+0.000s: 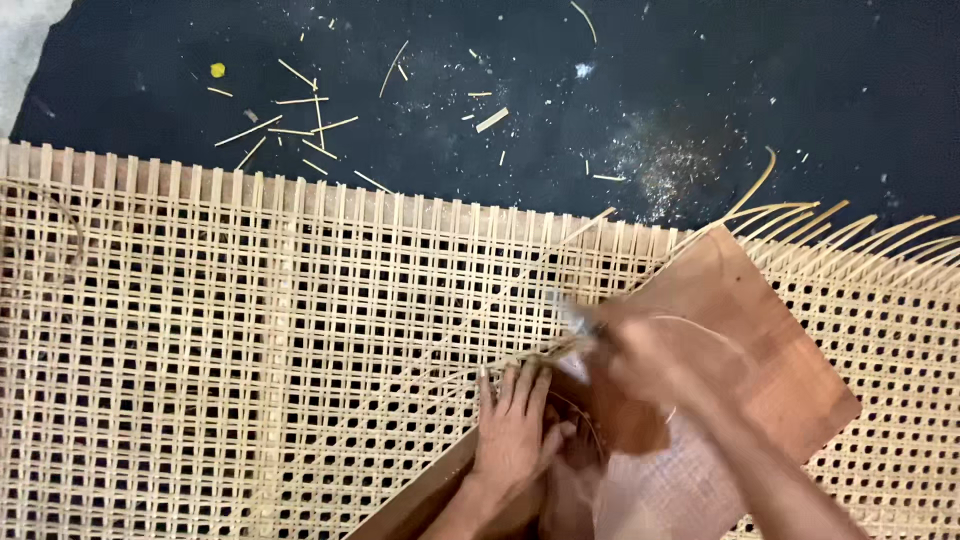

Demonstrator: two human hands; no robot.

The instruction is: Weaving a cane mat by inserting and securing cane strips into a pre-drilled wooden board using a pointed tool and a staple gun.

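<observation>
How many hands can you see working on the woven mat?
2. The left hand lies flat on the cane mat near the bottom middle. The right hand, blurred, is just right of it, over the brown wooden board.

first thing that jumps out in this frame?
The big woven cane mesh, spread across the dark floor and filling most of the view. At lower centre the left hand presses flat on it, beside a brown wooden board, while the motion-blurred right hand works loose cane strands. Cane offcuts litter the floor above.
</observation>
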